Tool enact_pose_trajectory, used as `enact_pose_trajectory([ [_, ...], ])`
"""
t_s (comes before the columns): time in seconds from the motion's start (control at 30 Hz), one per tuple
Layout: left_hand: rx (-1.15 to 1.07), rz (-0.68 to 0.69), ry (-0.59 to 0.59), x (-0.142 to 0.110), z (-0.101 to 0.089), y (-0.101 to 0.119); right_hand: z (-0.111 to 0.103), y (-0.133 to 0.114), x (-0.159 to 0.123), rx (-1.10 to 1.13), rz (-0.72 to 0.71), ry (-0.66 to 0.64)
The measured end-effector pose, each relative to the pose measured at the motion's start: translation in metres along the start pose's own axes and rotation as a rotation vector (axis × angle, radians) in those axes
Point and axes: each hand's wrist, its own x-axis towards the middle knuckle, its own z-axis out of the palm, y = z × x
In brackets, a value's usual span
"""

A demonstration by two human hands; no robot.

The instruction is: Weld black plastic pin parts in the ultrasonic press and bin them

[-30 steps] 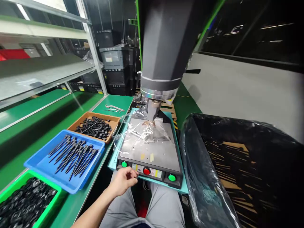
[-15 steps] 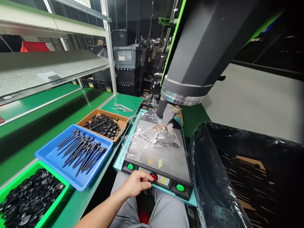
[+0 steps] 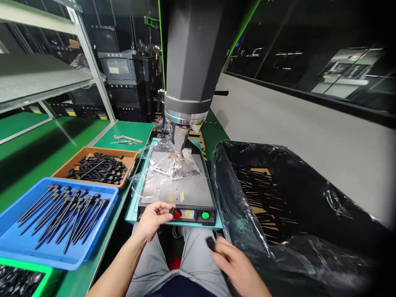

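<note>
My left hand (image 3: 154, 220) is closed in a pinch at the machine's front panel, beside the red button (image 3: 177, 214). Its fingertips meet at a small dark spot, but I cannot make out what they hold. Low on the right, over my thigh, my right hand (image 3: 236, 262) is blurred by motion, its fingers closed on a short black piece (image 3: 210, 243). Ahead stands a press-like machine (image 3: 189, 62) whose grey head points down at a metal plate (image 3: 193, 194). Clear plastic film (image 3: 161, 169) drapes over the fixture there. A green button (image 3: 205, 215) shows at the panel's right.
At left are a blue tray (image 3: 37, 243) of long black rods with thick heads, a brown tray (image 3: 58, 173) of black bolt-like parts and a green bin (image 3: 46, 274) of small black pieces. Wrenches (image 3: 127, 139) lie behind. A bin lined with black plastic (image 3: 225, 194) holds rods at right.
My right hand has come into view at the lower right with a black piece. The view swung right, then back left. My left hand stays pinched near the red button.
</note>
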Motion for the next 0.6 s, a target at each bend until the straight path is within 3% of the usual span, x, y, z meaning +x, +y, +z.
enact_pose_trajectory([
  [0.13, 0.052, 0.014, -0.039, -0.015, 0.004, 0.009, 0.047, -0.019, 0.051, 0.260, 0.066, -0.171],
  [0.23, 0.050, 0.014, -0.051, -0.022, 0.002, 0.010, 0.067, -0.025, 0.065, 0.338, 0.062, -0.202],
  [0.43, 0.088, 0.019, -0.049, -0.023, 0.003, 0.008, 0.068, -0.020, 0.065, 0.533, 0.059, -0.205],
  [0.6, 0.166, 0.038, -0.070, -0.018, 0.009, 0.007, 0.064, -0.024, 0.063, 0.873, 0.244, -0.317],
])
